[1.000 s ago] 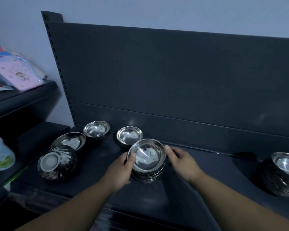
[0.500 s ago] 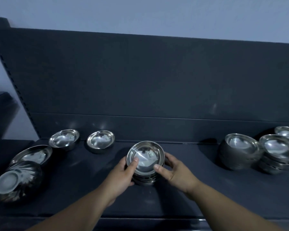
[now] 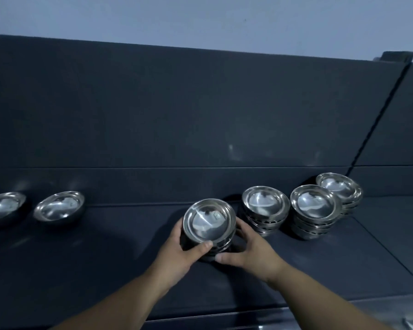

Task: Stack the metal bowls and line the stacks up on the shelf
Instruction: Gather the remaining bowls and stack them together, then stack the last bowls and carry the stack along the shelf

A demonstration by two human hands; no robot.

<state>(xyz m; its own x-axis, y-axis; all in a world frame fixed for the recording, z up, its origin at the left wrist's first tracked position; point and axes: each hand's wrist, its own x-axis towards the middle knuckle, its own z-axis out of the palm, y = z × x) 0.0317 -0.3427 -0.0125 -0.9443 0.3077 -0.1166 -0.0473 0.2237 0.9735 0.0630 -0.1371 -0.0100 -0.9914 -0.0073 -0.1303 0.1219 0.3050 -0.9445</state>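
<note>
A stack of shiny metal bowls (image 3: 209, 222) stands on the dark shelf (image 3: 105, 258), held from both sides. My left hand (image 3: 180, 252) grips its left side with the thumb curled onto the front rim. My right hand (image 3: 250, 251) cups its right side, thumb under the front. Just right of it stand three more bowl stacks in a row: the nearest stack (image 3: 265, 208), the middle stack (image 3: 314, 210) and the far stack (image 3: 340, 190). Two single bowls sit at the left: one bowl (image 3: 59, 208) and another bowl (image 3: 3, 207) at the frame's edge.
The shelf's dark back panel (image 3: 200, 115) rises right behind the bowls. A vertical seam (image 3: 379, 115) divides the panel at the right. The shelf's front edge (image 3: 224, 315) runs below my forearms.
Both hands have carried the stack to the right along the shelf, close to the row of stacks. The view has swung right, so the leftmost bowls have gone out of frame.
</note>
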